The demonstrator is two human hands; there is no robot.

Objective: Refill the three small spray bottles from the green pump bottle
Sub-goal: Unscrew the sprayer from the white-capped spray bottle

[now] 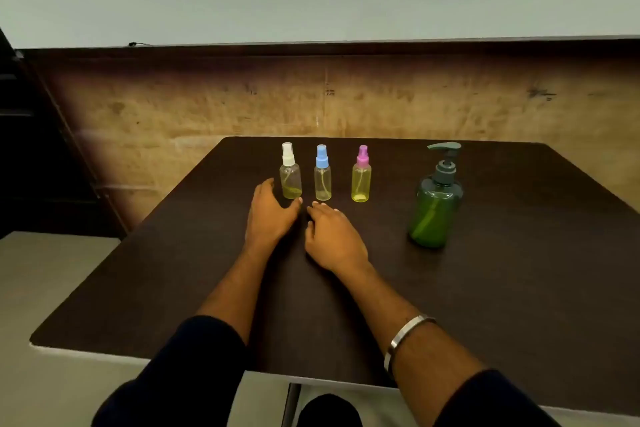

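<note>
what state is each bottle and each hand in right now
white-capped spray bottle: upright, capped, a little yellow-green liquid at the bottom
blue-capped spray bottle: upright, capped, looks nearly empty
pink-capped spray bottle: upright, capped, yellowish all the way up
green pump bottle: upright, pump on, untouched
left hand: open, beside the white-capped bottle, holds nothing
right hand: open, low over the table, holds nothing

From where I'm sitting, my left hand (pixel 272 215) has the white-capped bottle (pixel 290 173) right at its fingertips, so nothing gets past that way. The blue-capped bottle (pixel 322 174) stands just ahead of my right hand (pixel 334 239), with the pink-capped bottle (pixel 361 175) a bit further right; gaps between the three look narrow. The green pump bottle (pixel 437 199) blocks things well off to the right. Bare table (pixel 156 288) opens up left of my left hand.
</note>
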